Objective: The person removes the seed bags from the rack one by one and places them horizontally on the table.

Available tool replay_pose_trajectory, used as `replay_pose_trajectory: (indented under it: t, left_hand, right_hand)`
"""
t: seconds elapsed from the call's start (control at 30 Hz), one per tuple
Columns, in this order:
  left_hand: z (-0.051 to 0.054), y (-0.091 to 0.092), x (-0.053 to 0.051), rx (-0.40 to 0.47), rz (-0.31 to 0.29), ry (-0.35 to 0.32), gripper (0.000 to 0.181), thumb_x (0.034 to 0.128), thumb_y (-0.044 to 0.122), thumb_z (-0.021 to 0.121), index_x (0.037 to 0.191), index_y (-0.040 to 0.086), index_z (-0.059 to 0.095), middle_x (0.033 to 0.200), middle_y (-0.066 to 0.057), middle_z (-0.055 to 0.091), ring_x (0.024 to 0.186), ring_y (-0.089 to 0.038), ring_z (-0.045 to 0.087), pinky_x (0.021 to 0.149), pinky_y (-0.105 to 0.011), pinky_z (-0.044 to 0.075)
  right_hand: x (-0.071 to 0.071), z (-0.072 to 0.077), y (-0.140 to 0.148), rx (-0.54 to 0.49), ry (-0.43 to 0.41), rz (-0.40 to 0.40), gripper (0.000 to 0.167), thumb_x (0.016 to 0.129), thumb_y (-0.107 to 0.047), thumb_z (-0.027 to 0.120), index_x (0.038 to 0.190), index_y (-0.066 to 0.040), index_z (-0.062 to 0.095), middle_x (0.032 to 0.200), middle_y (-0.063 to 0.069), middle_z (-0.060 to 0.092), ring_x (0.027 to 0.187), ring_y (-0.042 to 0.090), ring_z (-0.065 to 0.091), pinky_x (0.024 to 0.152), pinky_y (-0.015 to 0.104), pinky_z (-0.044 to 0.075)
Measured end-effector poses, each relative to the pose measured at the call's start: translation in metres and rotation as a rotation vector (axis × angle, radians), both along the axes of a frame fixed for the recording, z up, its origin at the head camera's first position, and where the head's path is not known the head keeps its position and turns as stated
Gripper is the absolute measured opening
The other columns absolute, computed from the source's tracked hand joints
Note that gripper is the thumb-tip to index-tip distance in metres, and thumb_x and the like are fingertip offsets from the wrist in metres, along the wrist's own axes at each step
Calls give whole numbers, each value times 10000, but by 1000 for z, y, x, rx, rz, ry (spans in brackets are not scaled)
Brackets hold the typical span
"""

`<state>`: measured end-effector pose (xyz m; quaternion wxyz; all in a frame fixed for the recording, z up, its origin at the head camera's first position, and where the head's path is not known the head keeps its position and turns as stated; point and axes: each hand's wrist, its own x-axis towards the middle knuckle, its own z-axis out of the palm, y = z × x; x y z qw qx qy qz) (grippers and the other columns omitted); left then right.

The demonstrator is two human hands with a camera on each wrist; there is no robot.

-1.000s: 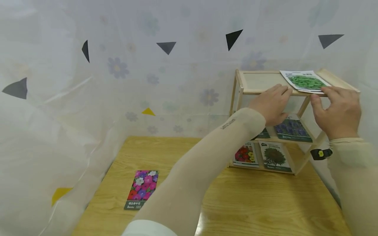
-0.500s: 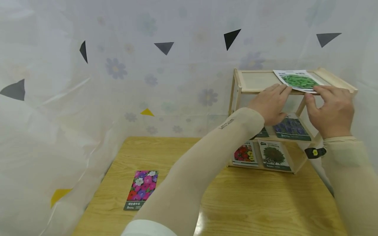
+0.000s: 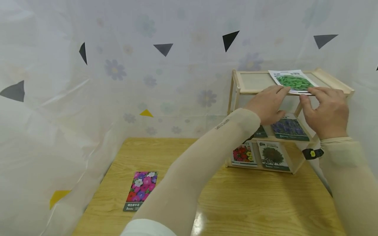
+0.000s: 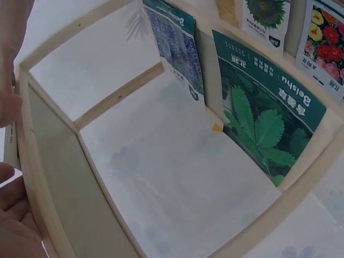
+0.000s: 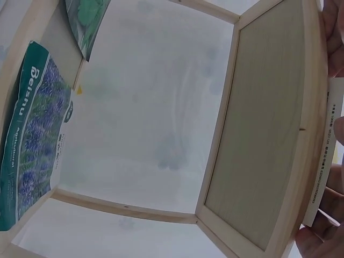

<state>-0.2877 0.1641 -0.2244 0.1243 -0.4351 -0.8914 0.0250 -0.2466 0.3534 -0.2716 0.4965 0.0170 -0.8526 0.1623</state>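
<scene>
A white seed packet with a green leafy picture (image 3: pixel 295 82) lies on the top board of a small wooden shelf rack (image 3: pixel 254 82), its front edge at the board's front edge. My left hand (image 3: pixel 267 105) touches the packet's left front corner with extended fingers. On the packet's right side rest the fingers of my right hand (image 3: pixel 327 111); its thumb points up just below the board edge. From below, the right wrist view shows the packet's printed white edge (image 5: pixel 328 156) sticking out past the board. Both palms are turned away from the head view.
The middle shelf holds a lavender packet (image 3: pixel 290 127) and a green-leaf packet (image 4: pixel 263 118). Below stand a red-and-yellow flower packet (image 3: pixel 243 155) and a packet with a spiky round plant (image 3: pixel 273 155). A pink-and-purple flower packet (image 3: pixel 143 186) lies on the wooden table (image 3: pixel 251 203), partly behind my left forearm.
The leafy packet has slid left along the top board, and my right hand has moved left with it. My left hand has stayed almost in place. The head view has shifted slightly.
</scene>
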Motion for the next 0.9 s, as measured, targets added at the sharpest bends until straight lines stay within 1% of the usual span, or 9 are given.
replay_pose_trajectory:
  t: [0.03, 0.1, 0.3, 0.43, 0.6, 0.77, 0.9]
  left_hand:
    - [0, -1, -1, 8, -1, -7, 734, 970, 507, 425, 1555, 200, 106, 1572, 68, 188, 1426, -35, 141, 1132, -155, 115]
    - [0, -2, -1, 20, -6, -1, 693, 982, 485, 414, 1551, 197, 142, 1559, 58, 223, 1417, -40, 174, 1126, -151, 142]
    - [-1, -5, 0, 56, -15, 78, 570, 1009, 445, 377, 1511, 188, 297, 1478, 42, 363, 1367, -57, 294, 1105, -153, 217]
    - [1, -5, 3, 67, -4, 125, 510, 1019, 426, 364, 1472, 193, 370, 1408, 48, 429, 1319, -57, 360, 1087, -157, 256]
    - [2, -6, 5, 50, 19, 177, 495, 1026, 430, 338, 1463, 203, 391, 1357, 59, 468, 1272, -56, 410, 1082, -177, 276]
    - [0, -10, 5, 46, 27, 251, 450, 1030, 427, 334, 1401, 219, 481, 1249, 62, 515, 1157, -60, 484, 1029, -189, 338]
    - [0, -14, 4, 68, 29, 269, 411, 1035, 410, 341, 1345, 232, 542, 1201, 62, 532, 1108, -61, 506, 994, -185, 362]
  right_hand:
    - [0, 0, -1, 4, -3, 4, 402, 917, -297, 617, 1153, 21, 683, 1166, 235, 638, 1072, 486, 517, 907, 592, 387]
    - [1, 0, -3, 16, -7, 15, 402, 919, -297, 617, 1148, 26, 684, 1161, 243, 637, 1068, 490, 518, 922, 585, 384]
    - [4, 3, -7, 34, -6, 57, 399, 928, -293, 610, 1141, 36, 685, 1149, 261, 635, 1069, 497, 515, 1004, 540, 358]
    - [5, 4, -9, 32, -11, 84, 402, 937, -294, 604, 1138, 45, 683, 1145, 270, 632, 1071, 498, 508, 1040, 519, 335]
    - [8, 3, -12, 21, -20, 103, 404, 939, -289, 598, 1139, 52, 679, 1150, 272, 628, 1085, 492, 498, 1051, 513, 323]
    - [8, 2, -16, 17, -14, 122, 409, 926, -291, 606, 1128, 56, 682, 1150, 271, 628, 1090, 495, 492, 1034, 528, 322]
    - [8, 3, -19, 20, -16, 131, 416, 926, -302, 606, 1138, 48, 681, 1161, 266, 625, 1109, 489, 491, 1023, 543, 321]
